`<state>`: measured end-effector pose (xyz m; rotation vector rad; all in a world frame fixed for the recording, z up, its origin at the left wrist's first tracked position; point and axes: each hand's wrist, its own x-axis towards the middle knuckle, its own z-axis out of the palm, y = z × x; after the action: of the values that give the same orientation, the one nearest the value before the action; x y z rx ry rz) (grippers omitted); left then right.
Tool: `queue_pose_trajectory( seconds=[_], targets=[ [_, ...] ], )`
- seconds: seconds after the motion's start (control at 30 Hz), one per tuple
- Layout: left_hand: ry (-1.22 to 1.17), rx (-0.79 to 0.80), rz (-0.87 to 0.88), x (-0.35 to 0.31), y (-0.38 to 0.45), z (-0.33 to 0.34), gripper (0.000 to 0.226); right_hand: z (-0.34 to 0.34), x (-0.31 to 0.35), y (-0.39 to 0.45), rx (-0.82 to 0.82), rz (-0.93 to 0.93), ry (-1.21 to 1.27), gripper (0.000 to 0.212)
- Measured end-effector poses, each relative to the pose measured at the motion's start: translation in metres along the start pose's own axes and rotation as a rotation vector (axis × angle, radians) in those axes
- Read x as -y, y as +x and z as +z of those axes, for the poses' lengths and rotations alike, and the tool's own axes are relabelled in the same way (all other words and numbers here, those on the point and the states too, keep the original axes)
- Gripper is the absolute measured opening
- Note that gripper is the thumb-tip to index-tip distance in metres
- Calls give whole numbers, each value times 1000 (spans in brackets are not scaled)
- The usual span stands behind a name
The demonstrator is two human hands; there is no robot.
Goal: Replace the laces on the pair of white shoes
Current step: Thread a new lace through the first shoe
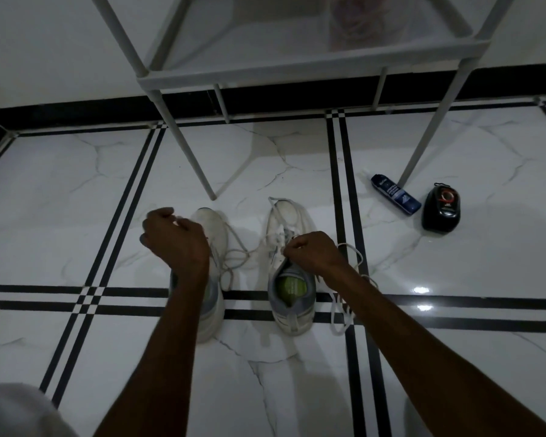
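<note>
white mesh shoes (pixel 289 272) sit on glossy marble-veined tile floor (pixel 454 263). left hand (pixel 174 238) and right hand (pixel 309 250), fingers curled tight, each pinch flat woven laces (pixel 234 257).

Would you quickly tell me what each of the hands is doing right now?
Left hand: fingers curled, pinching a white lace above the left shoe.
Right hand: fingers curled, pinching the lace at the right shoe.
</note>
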<state>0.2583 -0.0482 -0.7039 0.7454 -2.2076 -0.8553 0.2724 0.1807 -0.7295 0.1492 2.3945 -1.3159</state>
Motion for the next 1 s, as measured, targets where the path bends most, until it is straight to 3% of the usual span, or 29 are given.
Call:
queue_pose_trajectory(
  seconds=[0.03, 0.13, 0.2, 0.27, 0.37, 0.5, 0.57, 0.63, 0.7, 0.8, 0.9, 1.0],
  targets=[
    [54, 70, 114, 0, -6, 2, 25, 0, -1, 1, 14, 2, 5, 21],
    [49, 535, 437, 5, -35, 26, 15, -1, -1, 5, 29, 15, 2, 19],
    [75, 773, 476, 7, -53, 36, 4, -1, -2, 7, 31, 17, -2, 17],
    [73, 844, 379, 10, -68, 39, 4, -1, -4, 8, 39, 12, 7, 17],
    [156, 686, 359, 10, -69, 37, 3, -1, -6, 8, 36, 14, 31, 18],
    [359, 184, 56, 10, -25, 16, 23, -1, -9, 8, 25, 42, 65, 21],
    [294, 77, 60, 8, -18, 8, 23, -2, -8, 8, 32, 38, 66, 19],
    [234, 248, 261, -1, -30, 13, 25, -2, -7, 7, 43, 33, 69, 18],
    [161, 540, 452, 2, -52, 29, 13, -2, -7, 7, 38, 24, 66, 19],
    [144, 770, 450, 14, -75, 41, 2, -2, -7, 7, 24, 10, 66, 18],
    [187, 669, 373, 18, -70, 37, 5, -2, -9, 8, 27, 30, 96, 17],
    [329, 301, 135, 14, -41, 19, 17, -2, -10, 8, 28, 39, 107, 19]
  ],
)
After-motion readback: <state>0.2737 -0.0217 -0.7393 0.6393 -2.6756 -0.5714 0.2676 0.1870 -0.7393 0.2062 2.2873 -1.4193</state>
